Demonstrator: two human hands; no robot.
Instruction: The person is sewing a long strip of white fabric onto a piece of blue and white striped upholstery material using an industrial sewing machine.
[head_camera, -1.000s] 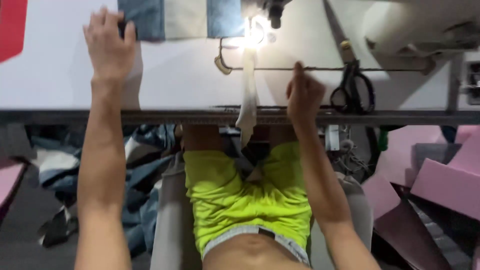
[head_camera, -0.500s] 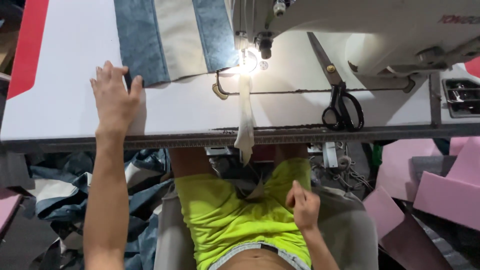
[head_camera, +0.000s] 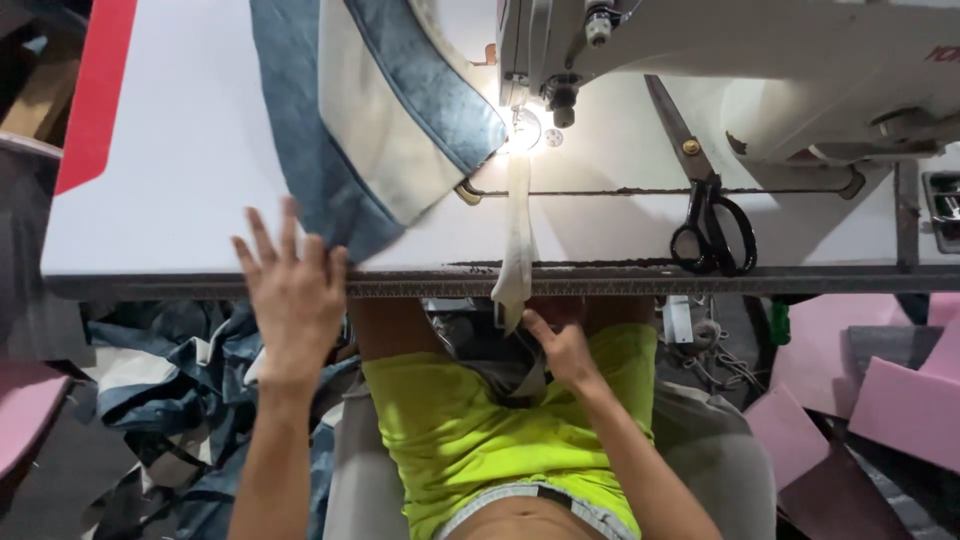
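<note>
So right hand (head_camera: 562, 350) is pinching the pale strip (head_camera: 518, 240) below the table edge (head_camera: 200, 285), left hand (head_camera: 292, 290) spread beside the denim panel (head_camera: 380, 120), looks like lining up for stitching.

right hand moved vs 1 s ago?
Yes. The right hand has dropped off the table top, where it lay near the scissors, to below the table edge at the lap, touching the pale strip.

fabric (head_camera: 370, 130) on table (head_camera: 180, 190), scissors (head_camera: 710, 225) right
</note>
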